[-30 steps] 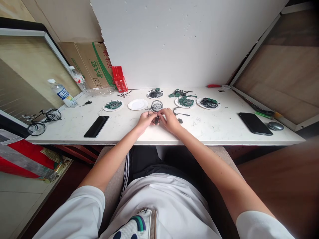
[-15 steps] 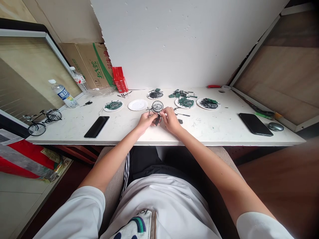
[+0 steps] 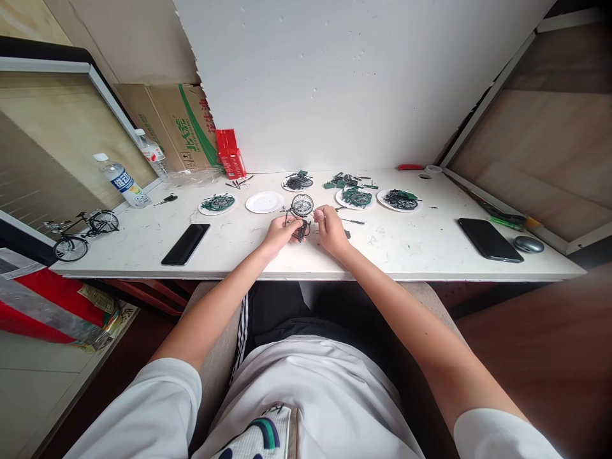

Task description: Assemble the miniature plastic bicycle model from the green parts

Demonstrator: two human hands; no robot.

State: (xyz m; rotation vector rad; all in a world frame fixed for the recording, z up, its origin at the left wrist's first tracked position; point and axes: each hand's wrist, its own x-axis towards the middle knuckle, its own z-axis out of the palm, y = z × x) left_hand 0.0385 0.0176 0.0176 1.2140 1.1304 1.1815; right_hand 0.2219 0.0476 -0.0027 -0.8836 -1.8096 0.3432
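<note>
1. Centrally, near the front edge of the table [image 3: 406, 252], a small model bicycle [image 3: 303, 229] is held between the person's hands, its spoked wheel [image 3: 302, 204] toward the back edge.
2. Left hand [image 3: 278, 234]: thumb and fingers clamped on the model's dark frame. Right hand [image 3: 333, 231]: just beside it, thumb and fingertips drawn close together; whether they pinch a tiny part cannot be told.
3. Handling (judged): light and fairly stiff, but fragile at spokes and thin rods; smooth surfaces may slip. The frame's thicker middle offers the safest hold; the wheel rim should be spared pressure.
4. Nearest obstacles: a thin rod [image 3: 352, 221] and a small dark block [image 3: 347, 234] lie just right of the right hand, where a sleeve or wrist could sweep them.
5. Toward the back edge: a bare paper plate [image 3: 264, 202], a plate of green parts [image 3: 203, 211], a plate of black parts [image 3: 417, 206] and loose green pieces [image 3: 340, 182].
6. Margins: a second bicycle [image 3: 79, 223] stands by the front left corner; one phone [image 3: 186, 244] lies left along the front edge, another phone [image 3: 490, 238] toward the front right corner. All three are well apart from the hands.
</note>
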